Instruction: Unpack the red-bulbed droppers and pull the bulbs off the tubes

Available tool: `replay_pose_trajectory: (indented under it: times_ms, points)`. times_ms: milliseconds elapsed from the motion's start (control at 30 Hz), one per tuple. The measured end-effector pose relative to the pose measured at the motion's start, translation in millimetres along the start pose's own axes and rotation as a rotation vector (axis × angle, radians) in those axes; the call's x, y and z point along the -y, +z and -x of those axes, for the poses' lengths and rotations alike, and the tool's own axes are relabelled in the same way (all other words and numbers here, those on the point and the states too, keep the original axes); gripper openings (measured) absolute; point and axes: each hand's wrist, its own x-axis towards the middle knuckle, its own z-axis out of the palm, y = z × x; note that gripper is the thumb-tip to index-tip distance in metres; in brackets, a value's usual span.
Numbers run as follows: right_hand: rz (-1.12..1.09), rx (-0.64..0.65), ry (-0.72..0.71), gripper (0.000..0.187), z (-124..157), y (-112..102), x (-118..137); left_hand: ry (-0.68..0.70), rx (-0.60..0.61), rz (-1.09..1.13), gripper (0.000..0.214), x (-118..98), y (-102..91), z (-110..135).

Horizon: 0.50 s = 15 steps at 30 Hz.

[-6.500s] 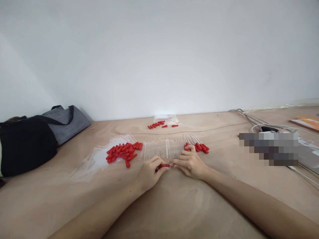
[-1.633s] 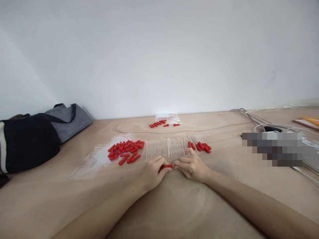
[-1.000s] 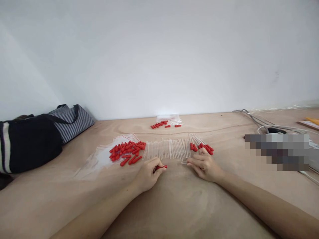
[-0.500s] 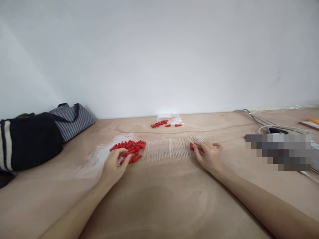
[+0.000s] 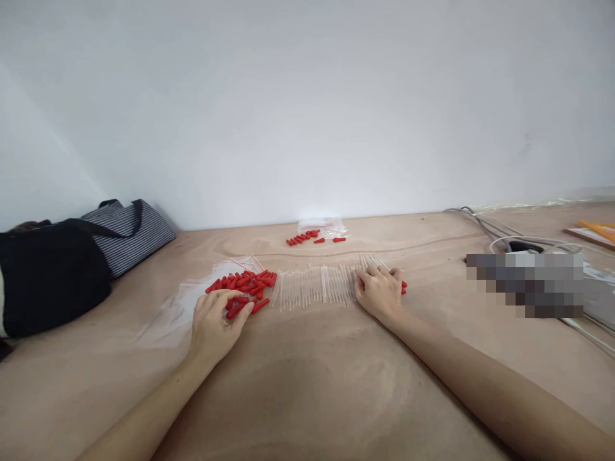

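A heap of red rubber bulbs (image 5: 243, 279) lies beside a row of thin clear tubes (image 5: 312, 286) on the wooden table. My left hand (image 5: 214, 322) curls at the heap's near edge, thumb and fingers bent round a red bulb (image 5: 235, 311). At the row's right end, my right hand (image 5: 382, 292) rests low, its fingertips closed on a clear tube that they mostly hide. More clear tubes (image 5: 373, 260) fan out just behind that hand. Red bulb ends (image 5: 404, 289) peek out to its right.
Plastic bags (image 5: 177, 314) spread under and left of the heap. Further back lie several red bulbs (image 5: 300, 238) and a small clear bag (image 5: 319, 225). A black bag (image 5: 55, 275) and a striped bag (image 5: 137, 240) stand left. Cables (image 5: 485, 224) and a blurred-out object (image 5: 533, 282) are at right.
My right hand has shifted left over the end of the tube row, uncovering the red bulb ends on its right. My left hand stays at the heap. The view has turned slightly right.
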Motion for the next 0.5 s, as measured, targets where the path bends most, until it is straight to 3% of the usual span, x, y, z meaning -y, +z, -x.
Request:
replay_pose_trajectory:
  times_ms: [233, 367, 500]
  points:
    - [0.000, 0.130, -0.021, 0.022, -2, -4, 6, 0.107, 0.022, -0.048, 0.017, -22, -0.4, 4]
    - [-0.067, 0.085, -0.065, 0.025, 2, -8, 2, 0.100, 0.021, -0.048, 0.018, -20, -1.6, 5]
    - [-0.130, 0.008, -0.084, 0.026, 9, -11, -22, 0.089, 0.022, -0.042, 0.018, -17, -2.2, 5]
